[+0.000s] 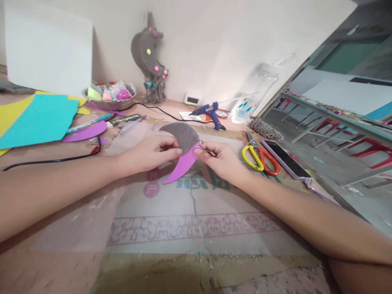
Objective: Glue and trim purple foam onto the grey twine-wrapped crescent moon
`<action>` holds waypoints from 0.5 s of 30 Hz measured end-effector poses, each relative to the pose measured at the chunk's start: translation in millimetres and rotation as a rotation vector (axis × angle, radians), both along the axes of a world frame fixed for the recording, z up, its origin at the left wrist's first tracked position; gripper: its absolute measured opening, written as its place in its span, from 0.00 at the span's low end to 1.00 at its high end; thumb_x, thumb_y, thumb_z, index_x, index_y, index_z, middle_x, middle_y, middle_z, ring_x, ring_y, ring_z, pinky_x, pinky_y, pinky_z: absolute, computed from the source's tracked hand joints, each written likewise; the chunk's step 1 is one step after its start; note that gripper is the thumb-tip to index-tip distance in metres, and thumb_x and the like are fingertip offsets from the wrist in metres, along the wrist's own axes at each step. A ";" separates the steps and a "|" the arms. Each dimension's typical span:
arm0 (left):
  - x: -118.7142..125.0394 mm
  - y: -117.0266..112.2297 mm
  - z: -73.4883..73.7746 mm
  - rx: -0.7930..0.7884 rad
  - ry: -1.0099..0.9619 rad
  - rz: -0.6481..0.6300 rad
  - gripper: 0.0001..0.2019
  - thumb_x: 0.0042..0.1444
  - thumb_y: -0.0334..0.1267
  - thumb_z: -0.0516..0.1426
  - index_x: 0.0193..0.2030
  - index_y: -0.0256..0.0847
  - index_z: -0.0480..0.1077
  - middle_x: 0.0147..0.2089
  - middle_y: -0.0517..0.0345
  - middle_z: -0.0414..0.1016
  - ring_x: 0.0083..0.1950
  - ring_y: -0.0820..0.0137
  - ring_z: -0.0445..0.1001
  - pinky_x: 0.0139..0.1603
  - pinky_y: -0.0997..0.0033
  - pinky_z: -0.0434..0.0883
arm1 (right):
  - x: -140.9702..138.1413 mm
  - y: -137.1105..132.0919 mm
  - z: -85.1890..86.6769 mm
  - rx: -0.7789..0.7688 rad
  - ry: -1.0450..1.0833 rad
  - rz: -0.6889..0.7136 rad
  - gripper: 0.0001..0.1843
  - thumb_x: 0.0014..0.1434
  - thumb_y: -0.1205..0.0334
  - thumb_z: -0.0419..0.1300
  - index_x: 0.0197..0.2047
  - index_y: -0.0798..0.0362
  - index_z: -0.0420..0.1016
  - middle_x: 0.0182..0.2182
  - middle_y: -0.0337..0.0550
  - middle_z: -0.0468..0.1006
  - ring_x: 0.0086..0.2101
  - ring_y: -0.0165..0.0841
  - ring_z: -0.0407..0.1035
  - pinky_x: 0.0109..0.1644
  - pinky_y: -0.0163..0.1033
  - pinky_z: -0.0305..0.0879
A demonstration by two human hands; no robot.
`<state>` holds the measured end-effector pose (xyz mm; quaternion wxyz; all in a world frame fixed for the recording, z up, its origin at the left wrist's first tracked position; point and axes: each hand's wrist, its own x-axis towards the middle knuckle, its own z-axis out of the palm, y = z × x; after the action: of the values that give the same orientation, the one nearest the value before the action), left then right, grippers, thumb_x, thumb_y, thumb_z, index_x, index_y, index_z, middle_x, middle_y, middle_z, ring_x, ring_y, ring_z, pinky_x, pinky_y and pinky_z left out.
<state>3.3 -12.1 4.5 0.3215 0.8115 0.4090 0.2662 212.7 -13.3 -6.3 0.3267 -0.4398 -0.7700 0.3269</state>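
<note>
Closest, the table [18, 271] bears cardboard [137, 269], with a clear bottle [260, 87] and a metal bowl [113, 105] of bagged bright lumps [123, 94] behind, while above the cardboard the left hand [147, 153] and right hand [225, 161] pinch in their fingers a grey-and-purple crescent [185, 136], the right also gripping a dark strand [208, 151].

A white panel [49, 45] is leaning against the wall [211, 49], a small digital clock [192, 99] is standing to the left of a clear bottle [250, 102] (its print is showing blue sail shapes), a phone [286, 158] is lying at the right, and red stools [367, 149] are standing under a far table [318, 106].
</note>
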 end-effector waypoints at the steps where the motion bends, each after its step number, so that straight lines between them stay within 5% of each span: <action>1: 0.2 -0.2 0.5 0.002 0.002 0.000 0.11 0.54 0.40 0.51 0.25 0.37 0.66 0.22 0.63 0.64 0.24 0.78 0.64 0.23 0.79 0.60 | 0.1 0.0 0.1 0.000 0.003 0.001 0.14 0.56 0.53 0.56 0.29 0.56 0.72 0.23 0.36 0.66 0.26 0.26 0.59 0.31 0.33 0.57; 15: -1.0 -4.6 -2.0 -0.303 -0.117 -0.062 0.14 0.58 0.47 0.48 0.26 0.41 0.60 0.16 0.66 0.60 0.12 0.78 0.61 0.12 0.79 0.56 | 0.3 0.1 0.3 0.017 -0.001 0.011 0.14 0.56 0.54 0.56 0.30 0.56 0.73 0.24 0.36 0.69 0.26 0.26 0.62 0.33 0.33 0.59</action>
<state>2.3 -16.7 2.5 0.4717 0.7491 0.3996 0.2381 212.9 -13.2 -6.0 0.3280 -0.4328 -0.7755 0.3219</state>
